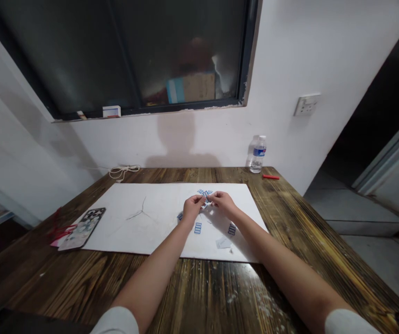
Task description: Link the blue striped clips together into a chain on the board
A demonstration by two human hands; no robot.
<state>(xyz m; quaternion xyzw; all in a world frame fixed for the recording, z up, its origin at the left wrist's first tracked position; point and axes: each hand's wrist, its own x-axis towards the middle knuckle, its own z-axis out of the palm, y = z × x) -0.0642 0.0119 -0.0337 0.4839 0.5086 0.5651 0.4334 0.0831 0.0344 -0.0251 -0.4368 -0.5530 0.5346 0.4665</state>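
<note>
Over the right part of a white board (123,232), my left hand (191,208) and my right hand (222,202) meet with fingertips pinched. Between them is a small blue-edged, ladder-like piece (206,196), gripped from both sides. Similar blue pieces lie just beyond the fingertips, partly covered. One more such piece (197,228) lies on the board below my left hand, and another blue piece (232,229) below my right wrist. Part of a dark blue piece (180,216) shows beside my left hand. A small pale, translucent-looking sheet (223,243) lies near the board's front edge.
The board lies on a dark wooden table (199,287). A patterned phone-like object (84,227) and red strands (62,229) are at left. A white cable (123,171), water bottle (258,155) and red stick (271,176) are along the back. Thin dark strands (142,211) cross the board.
</note>
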